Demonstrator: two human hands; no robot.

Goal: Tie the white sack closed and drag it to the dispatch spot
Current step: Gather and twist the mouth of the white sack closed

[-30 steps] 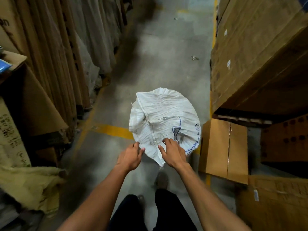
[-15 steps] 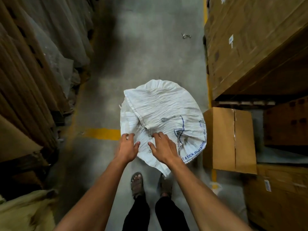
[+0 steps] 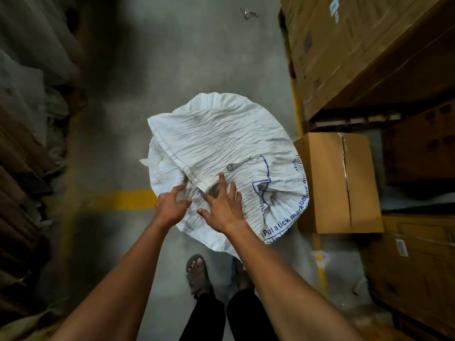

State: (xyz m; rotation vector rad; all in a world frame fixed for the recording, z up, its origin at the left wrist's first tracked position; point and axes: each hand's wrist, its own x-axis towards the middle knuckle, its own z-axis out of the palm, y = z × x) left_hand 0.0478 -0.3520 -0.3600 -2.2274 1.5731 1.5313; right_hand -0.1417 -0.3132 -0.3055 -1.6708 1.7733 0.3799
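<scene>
The white sack (image 3: 221, 141), crumpled and printed with blue lettering, stands on the concrete aisle floor just ahead of my feet. Its loose top flap lies folded over, with a hemmed edge running diagonally. My left hand (image 3: 171, 205) rests at the sack's near left edge, fingers curled into the gathered fabric. My right hand (image 3: 222, 205) lies flat on top of the sack with fingers spread, the index finger pointing up toward a small metal piece (image 3: 231, 167) on the fabric. I cannot tell whether the sack's mouth is tied.
A closed cardboard box (image 3: 339, 183) stands right beside the sack. Large cartons (image 3: 357, 50) are stacked on the right, flattened cardboard and wrapped goods (image 3: 27, 124) line the left. A yellow floor line (image 3: 128, 199) crosses under the sack. The aisle floor (image 3: 197, 52) stretches ahead.
The view has tilted down and closer to the sack. My right hand has opened and spread flat on the fabric; my left hand has shifted right, into the folds.
</scene>
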